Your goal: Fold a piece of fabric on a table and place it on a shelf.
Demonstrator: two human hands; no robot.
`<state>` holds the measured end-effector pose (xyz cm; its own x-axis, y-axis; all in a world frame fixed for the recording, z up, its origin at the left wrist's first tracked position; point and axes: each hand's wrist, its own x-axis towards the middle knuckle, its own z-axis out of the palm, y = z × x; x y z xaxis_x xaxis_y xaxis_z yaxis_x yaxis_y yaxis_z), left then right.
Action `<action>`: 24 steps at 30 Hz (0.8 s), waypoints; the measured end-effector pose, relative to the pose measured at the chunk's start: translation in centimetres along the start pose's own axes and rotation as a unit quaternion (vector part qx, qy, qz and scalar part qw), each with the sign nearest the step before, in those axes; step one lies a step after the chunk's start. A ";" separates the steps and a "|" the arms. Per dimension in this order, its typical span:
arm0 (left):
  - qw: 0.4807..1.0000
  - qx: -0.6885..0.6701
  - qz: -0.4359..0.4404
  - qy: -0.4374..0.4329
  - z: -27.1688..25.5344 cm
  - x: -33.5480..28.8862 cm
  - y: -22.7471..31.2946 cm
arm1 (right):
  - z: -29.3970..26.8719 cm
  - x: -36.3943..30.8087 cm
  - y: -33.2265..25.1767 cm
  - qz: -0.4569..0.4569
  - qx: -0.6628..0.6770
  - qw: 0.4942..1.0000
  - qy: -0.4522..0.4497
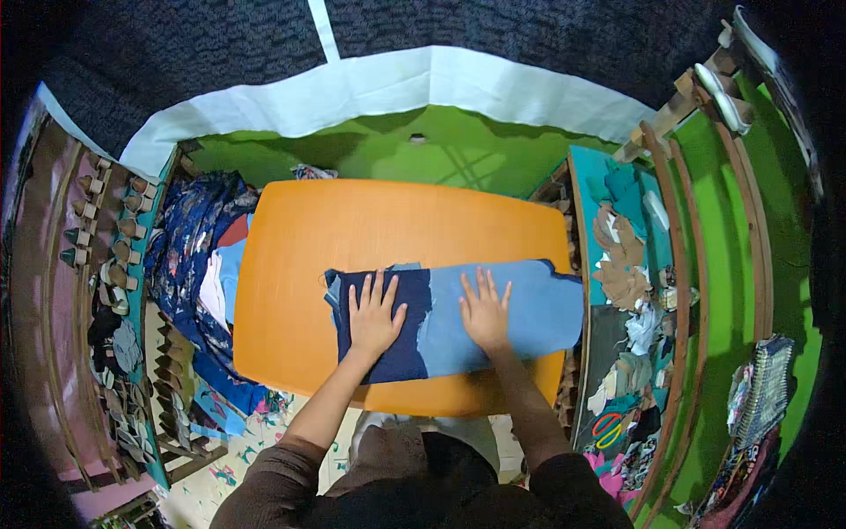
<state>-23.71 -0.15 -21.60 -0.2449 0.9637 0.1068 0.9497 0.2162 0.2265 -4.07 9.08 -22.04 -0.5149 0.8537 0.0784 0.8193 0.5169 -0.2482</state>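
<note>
1. Far left: heap of dark blue patterned fabric [189,256] piled beside the orange table [352,220].
2. Left hand [372,316] flat, fingers spread, palm pressing on the dark navy cloth piece [388,344]; gripping nothing.
3. Right hand [485,310] likewise open and flat, resting on the light blue cloth piece [538,309], which overlaps the navy one near the table's front edge.
4. Seemingly a smoothing step, flattening the overlapped pieces.
5. Next move likely calls for even outward pressure, without shifting the overlap.
6. Far right: teal board [617,203] strewn with cloth scraps.
</note>
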 end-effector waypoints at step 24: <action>0.966 -0.006 0.252 0.063 -0.3 -6.7 17.9 | -6.5 -5.3 8.7 0.383 0.689 0.579 -0.209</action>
<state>-5.17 -2.76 -17.96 0.2263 0.9190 0.3230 0.9522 -0.2785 0.1253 7.48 9.45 -18.37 -0.3856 0.5604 -0.7330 0.0166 -0.7901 -0.6128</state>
